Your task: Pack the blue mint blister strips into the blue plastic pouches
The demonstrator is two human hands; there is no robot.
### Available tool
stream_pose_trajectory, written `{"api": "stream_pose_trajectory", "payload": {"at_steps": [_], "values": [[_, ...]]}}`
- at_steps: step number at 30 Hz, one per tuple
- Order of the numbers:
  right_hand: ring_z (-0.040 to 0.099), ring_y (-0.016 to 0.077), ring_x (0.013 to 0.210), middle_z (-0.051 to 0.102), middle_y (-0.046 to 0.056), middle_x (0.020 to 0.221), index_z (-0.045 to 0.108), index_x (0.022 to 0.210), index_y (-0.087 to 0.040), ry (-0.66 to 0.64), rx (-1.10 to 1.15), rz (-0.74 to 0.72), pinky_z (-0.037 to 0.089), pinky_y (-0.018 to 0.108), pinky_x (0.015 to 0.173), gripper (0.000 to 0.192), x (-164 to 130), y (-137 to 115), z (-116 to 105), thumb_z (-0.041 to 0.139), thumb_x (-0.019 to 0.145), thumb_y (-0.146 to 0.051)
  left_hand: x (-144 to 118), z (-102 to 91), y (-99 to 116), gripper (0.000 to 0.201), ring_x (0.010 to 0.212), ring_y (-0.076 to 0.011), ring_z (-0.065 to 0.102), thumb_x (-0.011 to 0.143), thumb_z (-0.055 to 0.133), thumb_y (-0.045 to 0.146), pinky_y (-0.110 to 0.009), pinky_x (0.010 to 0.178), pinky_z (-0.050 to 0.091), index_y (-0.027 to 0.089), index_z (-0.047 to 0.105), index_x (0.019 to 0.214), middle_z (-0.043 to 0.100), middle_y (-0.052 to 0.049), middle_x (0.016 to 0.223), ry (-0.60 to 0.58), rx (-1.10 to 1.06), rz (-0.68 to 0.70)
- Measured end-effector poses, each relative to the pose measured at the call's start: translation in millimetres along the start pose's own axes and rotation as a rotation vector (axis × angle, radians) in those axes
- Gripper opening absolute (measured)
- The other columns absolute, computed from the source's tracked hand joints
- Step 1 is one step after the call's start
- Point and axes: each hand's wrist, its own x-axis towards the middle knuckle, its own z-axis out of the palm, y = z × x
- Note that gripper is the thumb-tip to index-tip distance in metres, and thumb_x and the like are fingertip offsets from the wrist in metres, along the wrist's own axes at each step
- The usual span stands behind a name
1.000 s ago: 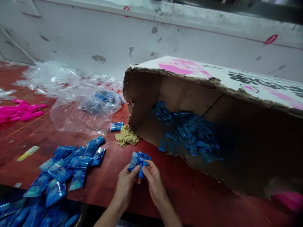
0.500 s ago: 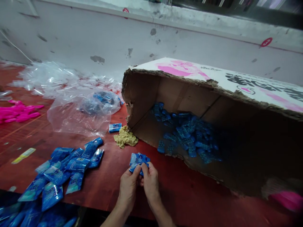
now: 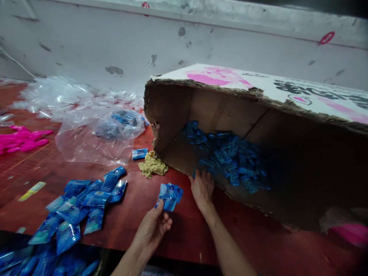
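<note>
My left hand (image 3: pixel 152 228) pinches the lower left edge of a blue printed plastic packet (image 3: pixel 170 194), thumb on top. Other blue layers show at that packet's right edge; whether they are separate packets I cannot tell. My right hand (image 3: pixel 203 188) reaches over the torn lower edge of the cardboard box (image 3: pixel 172 115), fingers apart and pointing inward. A bit of blue shows by its fingertips, mostly covered by the hand. Inside the box lies a heap of small blue patterned pieces (image 3: pixel 232 157). To the left, a pile of blue packets (image 3: pixel 83 203) rests on the red table (image 3: pixel 120 226).
A crumpled yellow cloth (image 3: pixel 153 165) lies at the box's left corner beside a small blue packet (image 3: pixel 140 153). Behind are a clear plastic bag (image 3: pixel 83 142) and clear plastic pieces (image 3: pixel 57 96). Pink pieces (image 3: pixel 23 138) lie far left; more blue packets (image 3: pixel 51 260) sit below the table edge.
My hands were together on the blue packet. The right hand has let go and moved right and forward to the box's edge; the left keeps the packet and has shifted slightly left.
</note>
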Motion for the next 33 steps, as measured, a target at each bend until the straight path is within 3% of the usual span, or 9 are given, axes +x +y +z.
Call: {"api": "stream_pose_trajectory", "payload": {"at_steps": [4, 8, 11, 14, 16, 18, 24, 33], "values": [[0.05, 0.0278, 0.091, 0.059, 0.013, 0.093, 0.059, 0.098, -0.021, -0.064, 0.098, -0.013, 0.035, 0.04, 0.076, 0.026, -15.4, 5.7, 8.0, 0.048, 0.077, -0.01, -1.6, -0.1, 1.3, 0.02, 0.036, -0.0081, 0.052, 0.069, 0.066, 0.029, -0.016, 0.034, 0.041, 0.017, 0.052, 0.062, 0.053, 0.003, 0.04, 0.039, -0.058, -0.047], [0.051, 0.0255, 0.092, 0.057, 0.009, 0.093, 0.059, 0.092, -0.02, -0.148, 0.263, 0.002, 0.038, 0.038, 0.079, 0.026, -31.3, 14.0, 1.4, 0.052, 0.069, -0.008, 1.9, -0.4, 0.5, 0.018, 0.036, -0.0082, 0.052, 0.069, 0.065, 0.027, -0.016, 0.034, 0.041, 0.017, 0.053, 0.062, 0.052, 0.004, 0.039, 0.064, -0.063, -0.038], [0.056, 0.0188, 0.074, 0.057, 0.003, 0.079, 0.055, 0.089, -0.019, -0.23, 0.404, 0.031, 0.045, 0.031, 0.066, 0.02, -37.9, 15.8, -11.7, 0.051, 0.07, -0.014, 5.9, -1.4, -2.0, 0.021, 0.037, -0.0094, 0.053, 0.067, 0.067, 0.031, -0.016, 0.034, 0.041, 0.017, 0.052, 0.062, 0.051, 0.004, 0.038, 0.056, -0.043, 0.008], [0.048, 0.0117, 0.051, 0.05, -0.003, 0.061, 0.052, 0.095, -0.018, -0.4, 0.827, 0.205, 0.04, 0.022, 0.045, 0.021, -49.2, 7.4, -28.8, 0.05, 0.076, -0.025, 8.5, -2.6, -4.4, 0.027, 0.04, -0.0103, 0.054, 0.063, 0.07, 0.036, -0.017, 0.036, 0.042, 0.016, 0.051, 0.061, 0.052, 0.004, 0.039, 0.021, -0.031, 0.075], [0.045, 0.0091, 0.049, 0.049, -0.004, 0.063, 0.053, 0.095, -0.018, -0.52, 1.198, 0.379, 0.037, 0.02, 0.043, 0.025, -59.4, -1.0, -38.4, 0.056, 0.073, -0.028, 9.1, -2.9, -5.4, 0.031, 0.042, -0.0108, 0.055, 0.059, 0.072, 0.039, -0.017, 0.038, 0.043, 0.016, 0.051, 0.059, 0.053, 0.004, 0.04, 0.0, -0.022, 0.109], [0.043, 0.0069, 0.048, 0.051, -0.003, 0.066, 0.057, 0.09, -0.017, -0.606, 1.39, 0.487, 0.036, 0.018, 0.042, 0.026, -68.3, -8.0, -44.1, 0.063, 0.067, -0.028, 8.8, -3.0, -6.0, 0.034, 0.042, -0.0109, 0.055, 0.055, 0.073, 0.041, -0.018, 0.039, 0.044, 0.015, 0.051, 0.057, 0.053, 0.004, 0.04, -0.024, -0.011, 0.132], [0.039, 0.0055, 0.044, 0.048, -0.004, 0.058, 0.062, 0.089, -0.016, -0.671, 1.424, 0.557, 0.033, 0.016, 0.038, 0.028, -71.2, -12.2, -45.0, 0.067, 0.066, -0.03, 8.6, -8.3, -6.8, 0.034, 0.043, -0.0111, 0.054, 0.058, 0.071, 0.042, -0.022, 0.044, 0.045, 0.014, 0.053, 0.054, 0.054, 0.003, 0.04, -0.129, 0.039, 0.22], [0.043, 0.0052, 0.045, 0.051, -0.005, 0.055, 0.058, 0.1, -0.016, -0.639, 1.3, 0.448, 0.038, 0.015, 0.04, 0.032, -80.2, -6.7, -39.6, 0.063, 0.073, -0.033, 9.6, -16.1, -6.5, 0.025, 0.046, -0.0103, 0.053, 0.061, 0.07, 0.036, -0.024, 0.05, 0.046, 0.014, 0.059, 0.061, 0.058, 0.002, 0.048, -0.173, 0.053, 0.339]]}}
